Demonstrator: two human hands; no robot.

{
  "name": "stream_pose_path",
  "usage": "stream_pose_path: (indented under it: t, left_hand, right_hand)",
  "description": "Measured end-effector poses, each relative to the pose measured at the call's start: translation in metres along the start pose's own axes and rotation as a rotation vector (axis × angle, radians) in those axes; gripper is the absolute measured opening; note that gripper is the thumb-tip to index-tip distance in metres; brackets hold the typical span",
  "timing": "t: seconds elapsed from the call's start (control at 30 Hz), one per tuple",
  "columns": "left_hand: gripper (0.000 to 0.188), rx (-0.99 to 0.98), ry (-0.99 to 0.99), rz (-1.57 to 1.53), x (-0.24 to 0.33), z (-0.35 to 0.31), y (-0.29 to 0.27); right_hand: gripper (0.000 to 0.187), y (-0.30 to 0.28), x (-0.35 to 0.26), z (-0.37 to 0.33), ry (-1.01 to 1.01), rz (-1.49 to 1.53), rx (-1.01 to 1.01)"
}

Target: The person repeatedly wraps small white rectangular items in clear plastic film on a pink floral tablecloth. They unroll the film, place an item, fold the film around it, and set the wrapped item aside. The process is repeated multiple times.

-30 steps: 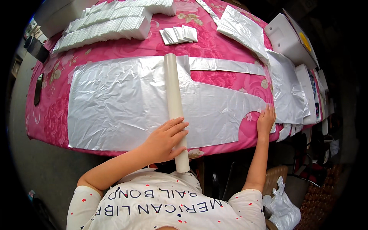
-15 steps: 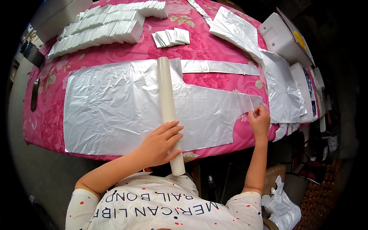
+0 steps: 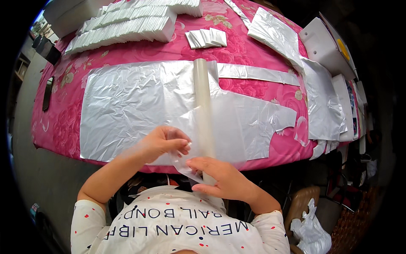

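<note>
A thin translucent white plastic apron (image 3: 127,106) lies spread across the table, with a long strap strip along its far right side. Crossing it is a pale, straight tube (image 3: 201,80). Film from the right part is turned leftward over the tube's near half. My left hand (image 3: 165,144) pinches the edge of this film just left of the tube. My right hand (image 3: 222,178) is closed on the same film by the tube's near end, thumb apart on the near side; its grip is partly hidden.
The table wears a pink floral cloth (image 3: 249,89). Long rows of folded white packets (image 3: 122,31) and a small group of packets (image 3: 206,38) lie at the back. More plastic sheets (image 3: 323,99) and a white foam box (image 3: 325,46) stand right; a dark phone (image 3: 48,93) lies left.
My right hand has carried the apron's film from the right end leftward over the tube. My left hand has left the tube and now pinches the film. The whole view has shifted slightly.
</note>
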State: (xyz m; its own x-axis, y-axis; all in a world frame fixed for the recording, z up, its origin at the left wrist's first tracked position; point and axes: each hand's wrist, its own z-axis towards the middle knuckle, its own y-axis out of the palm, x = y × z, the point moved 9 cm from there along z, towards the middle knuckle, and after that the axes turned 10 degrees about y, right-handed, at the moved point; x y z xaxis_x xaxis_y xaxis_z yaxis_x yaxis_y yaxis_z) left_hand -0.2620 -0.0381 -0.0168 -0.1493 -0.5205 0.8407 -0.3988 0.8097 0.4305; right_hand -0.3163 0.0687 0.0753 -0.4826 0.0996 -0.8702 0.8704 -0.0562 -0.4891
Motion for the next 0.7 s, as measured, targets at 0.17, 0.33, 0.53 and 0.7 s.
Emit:
stream_pose_path:
  t: [0.17,0.33,0.53,0.7]
  left_hand:
    - [0.018,0.294,-0.042,0.349,0.038,-0.068,-0.153]
    - [0.036,0.431,-0.018,0.700,0.068,-0.122,-0.231]
    - [0.045,0.565,0.297,1.970,0.150,-0.112,-0.122]
    - [0.049,0.160,0.766,1.362,0.101,-0.041,-0.003]
  right_hand:
    - [0.040,-0.035,0.029,-0.030,0.250,-0.402,0.323]
    - [0.047,0.004,0.081,-0.050,0.754,-0.207,0.070]
    - [0.041,0.021,0.092,-0.053,0.839,-0.074,0.037]
    - [0.038,0.017,0.096,-0.058,0.884,-0.012,0.000]
